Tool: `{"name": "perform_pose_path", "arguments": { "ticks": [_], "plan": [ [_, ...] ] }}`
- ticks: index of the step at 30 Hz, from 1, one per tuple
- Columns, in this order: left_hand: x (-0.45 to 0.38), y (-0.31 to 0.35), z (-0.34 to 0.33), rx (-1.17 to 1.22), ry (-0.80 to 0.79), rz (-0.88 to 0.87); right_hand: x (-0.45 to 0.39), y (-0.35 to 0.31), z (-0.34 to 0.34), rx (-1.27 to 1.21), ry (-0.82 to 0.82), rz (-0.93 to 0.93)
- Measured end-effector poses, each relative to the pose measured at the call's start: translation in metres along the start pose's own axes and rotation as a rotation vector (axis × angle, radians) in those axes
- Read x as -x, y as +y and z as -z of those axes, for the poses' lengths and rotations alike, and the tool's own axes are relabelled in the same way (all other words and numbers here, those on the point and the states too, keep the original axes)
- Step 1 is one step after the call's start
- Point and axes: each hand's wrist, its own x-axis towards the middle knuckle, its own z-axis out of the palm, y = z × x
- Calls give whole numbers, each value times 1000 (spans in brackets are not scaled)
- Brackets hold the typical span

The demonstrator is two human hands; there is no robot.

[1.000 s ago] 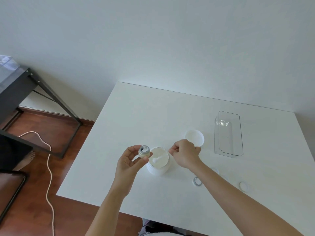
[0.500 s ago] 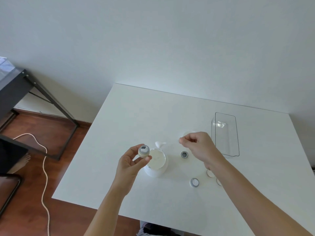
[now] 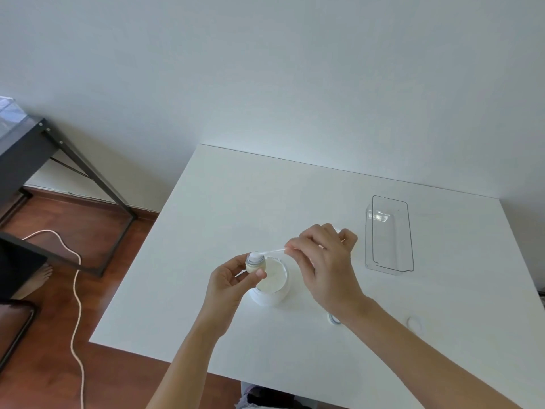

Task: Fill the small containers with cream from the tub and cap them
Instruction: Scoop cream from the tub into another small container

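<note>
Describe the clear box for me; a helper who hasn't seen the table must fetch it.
On the white table, look toward the far right side, beyond the right hand. The clear box stands there alone: a long see-through rectangular bin, unlike the round white tub near the middle.

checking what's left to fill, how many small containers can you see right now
2. One small container is held in the left hand over the cream tub; another sits on the table, partly behind the right forearm. More may be hidden behind the right hand.
</note>
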Motion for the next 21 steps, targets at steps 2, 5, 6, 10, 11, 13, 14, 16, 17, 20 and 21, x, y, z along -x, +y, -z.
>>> {"name": "perform_pose_path", "arguments": {
  "ticks": [2, 5, 6, 10, 11, 13, 14, 16, 17, 20, 21],
  "plan": [
    [0, 1, 0, 0, 4, 2, 4, 5, -3, 131, 48, 170],
    [0, 2, 2, -3, 3, -1, 12, 11, -6, 243, 104, 311],
    [0, 2, 2, -4, 3, -2, 14, 13, -6, 258, 116, 326],
    [0, 2, 3, -8, 13, -2, 17, 18, -3, 266, 161, 341],
    [0, 2, 3, -9, 14, -2, 16, 19, -1, 262, 167, 341],
    [-1, 1, 5, -15, 17, -2, 16, 19, 2, 249, 170, 332],
    [-1, 0, 6, -17, 20, -2, 15, 19, 3, 233, 168, 314],
    [-1, 0, 7, -19, 32, -6, 15, 18, 5, 173, 166, 225],
    [-1, 0, 8, -21, 41, -12, 15, 18, 5, 128, 160, 149],
    [1, -1, 11, -21, 64, -27, 17, 19, 2, -14, 76, -162],
    [2, -2, 13, -16, 66, -26, 17, 20, -1, -34, 17, -249]
  ]
}}
